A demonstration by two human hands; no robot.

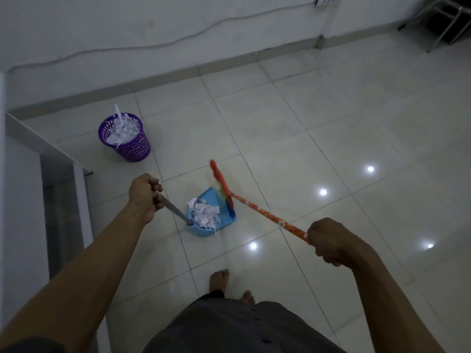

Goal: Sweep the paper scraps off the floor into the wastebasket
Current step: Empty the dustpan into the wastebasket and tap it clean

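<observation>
A blue dustpan (216, 197) rests on the tiled floor in front of me, with a heap of white paper scraps (205, 214) inside it. My left hand (145, 193) is closed around the dustpan's grey handle (175, 210). My right hand (331, 242) grips the orange patterned broom handle (267, 215). The broom head (221, 187), red with coloured bristles, lies along the dustpan's right edge. A purple mesh wastebasket (127, 138), heaped with white paper scraps (123, 129), stands to the far left near the wall.
My bare feet (219, 278) are just behind the dustpan. A white wall with a grey skirting board (178, 72) and a loose cable runs across the back. A doorway edge (63, 200) is at left, and metal chair legs (446, 24) are at top right.
</observation>
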